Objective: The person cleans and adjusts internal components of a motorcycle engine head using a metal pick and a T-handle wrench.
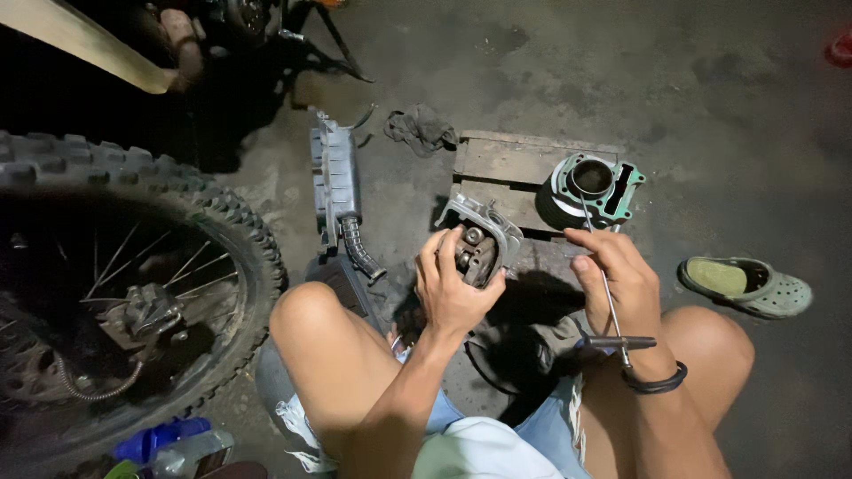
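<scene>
Fingers [433, 251] of the left hand [451, 288] curl tight around a grey metal engine part [479, 238], holding it up near the middle of the view. The part is tipped so its open side, with small round bits inside, faces the person.

The right hand [621, 275] sits at about 3 o'clock from the part. Its fingers are pressed together and pinch a long thin metal tool [605, 284] with a cross handle low down by the wrist. The far tip of the tool points up toward 12 o'clock and reaches a round metal cylinder [590, 188] with a green ring on top.

The cylinder stands on a wooden board [506, 164] on the floor. A green shoe [747, 286] lies far out at 3 o'clock. A big knobby wheel [133, 275] fills the 9 o'clock side. A grey rag [422, 129] lies at 12 o'clock.
</scene>
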